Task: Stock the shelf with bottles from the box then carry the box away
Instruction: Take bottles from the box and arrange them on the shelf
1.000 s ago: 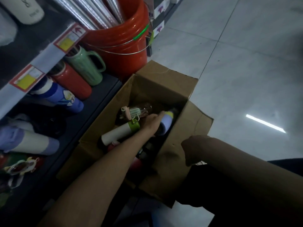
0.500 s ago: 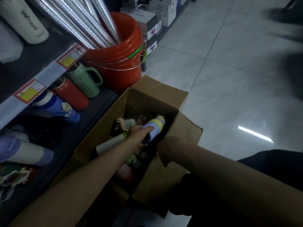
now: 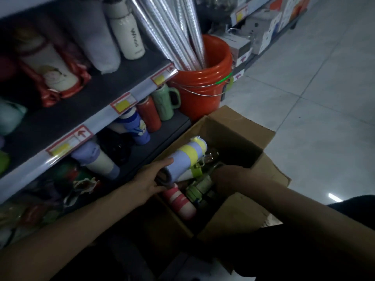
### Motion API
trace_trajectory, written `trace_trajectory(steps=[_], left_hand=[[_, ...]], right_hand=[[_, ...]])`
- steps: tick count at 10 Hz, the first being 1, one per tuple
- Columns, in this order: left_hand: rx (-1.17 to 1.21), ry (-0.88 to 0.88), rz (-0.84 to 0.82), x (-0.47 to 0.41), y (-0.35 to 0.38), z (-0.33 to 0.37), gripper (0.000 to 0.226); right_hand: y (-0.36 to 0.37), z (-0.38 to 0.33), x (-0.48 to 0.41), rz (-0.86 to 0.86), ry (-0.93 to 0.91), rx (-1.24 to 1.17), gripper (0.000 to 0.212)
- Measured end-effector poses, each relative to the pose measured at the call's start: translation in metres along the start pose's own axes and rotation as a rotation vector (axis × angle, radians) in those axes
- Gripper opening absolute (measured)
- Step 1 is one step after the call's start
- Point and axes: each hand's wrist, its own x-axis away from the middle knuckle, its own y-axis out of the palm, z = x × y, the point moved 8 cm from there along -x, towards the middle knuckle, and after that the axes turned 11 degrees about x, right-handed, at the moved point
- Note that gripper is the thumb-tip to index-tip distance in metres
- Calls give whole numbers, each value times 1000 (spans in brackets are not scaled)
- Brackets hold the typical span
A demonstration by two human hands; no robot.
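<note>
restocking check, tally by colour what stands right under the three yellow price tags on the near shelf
green mug: 1
red bottle: 1
blue bottle: 1
lavender-and-cream bottle: 1
total: 4 (dark shape behind not counted)

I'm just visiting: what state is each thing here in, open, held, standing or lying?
cardboard box: open, bottles inside.
lavender bottle: tilted over the box, base gripped by left hand.
right hand: down inside the box; grip unclear.
pink striped bottle: lying in the box.
orange bucket: upright, holding silver rolls.
</note>
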Motion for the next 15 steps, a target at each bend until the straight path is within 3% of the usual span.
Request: trace_trajectory(steps=[1,2,3,4,5,6,8,9,10,11,12,13,15], left_hand=[[87,-33,16,10,-32,9,35],[174,-60,-40,23,-51,12,53],[261,-64,-123,40,-62,16,61],[381,-23,-216,49,-62,20,54],[465,-33,-276,51,-45,19,46],[514,-24,-313,47,-33,18,42],[443,-7,-318,48,-44,25,40],[335,107,-206,48,-49,32,27],[4,389,-202,49,-48,50,36],[-358,594,-304,62,-38,54,66],[-482,775,-246,68,-37,52,76],[-487,867,-223,74,-37,54,77],[-70,530,-208,59,-61,50,76]], right_hand=[[-27,-17,12,-26,-2,-304,33],[-49,-33,21,21,73,-810,35],[-55,-63,30,-129,78,-1525,37],[-67,-90,30,-187,-149,-1622,45],[-80,-90,19,-73,-207,-1769,45],[-103,-89,26,-25,-305,-1864,32],[-100,-88,27,38,-286,-1863,32],[-97,-83,26,125,-252,-1790,40],[-101,-73,27,293,-216,-1545,48],[-105,-78,35,409,-243,-1402,47],[-109,-87,46,532,-283,-1375,39],[-106,-89,50,574,-242,-1331,47],[-99,-87,50,408,-170,-1355,53]])
